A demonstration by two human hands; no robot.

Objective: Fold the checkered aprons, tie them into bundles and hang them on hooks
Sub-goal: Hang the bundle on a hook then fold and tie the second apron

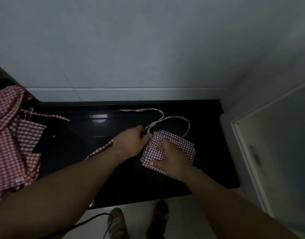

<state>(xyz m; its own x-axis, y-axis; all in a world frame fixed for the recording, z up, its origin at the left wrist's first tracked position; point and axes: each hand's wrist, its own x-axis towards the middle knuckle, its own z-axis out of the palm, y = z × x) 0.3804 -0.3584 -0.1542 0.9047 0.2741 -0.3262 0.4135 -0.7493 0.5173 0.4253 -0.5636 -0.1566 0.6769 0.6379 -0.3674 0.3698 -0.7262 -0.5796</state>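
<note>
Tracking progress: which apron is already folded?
The apron under the right hand on the counter, its strap in the left hand: a compact folded square. The rest form a crumpled pile at left.

Right hand (172, 159) grips folded apron (179, 144); left hand (131, 144) pinches strap (167, 118).

1. The left forearm (62, 187) and right forearm (243, 204) are bare along all of their visible length, from the wrist down to the picture's edge.
2. The left hand (131, 144) and right hand (172, 161), both above the desk (79, 144), are bare too. A short-trimmed nail shows on each thumb.
3. Below the desk's near edge, the left foot (117, 223) wears lighter, mottled footwear.
4. Beside it, also below the desk's near edge, the right foot (158, 219) wears darker footwear. The dim, blurred view does not show whether these are sandals or shoes.
</note>
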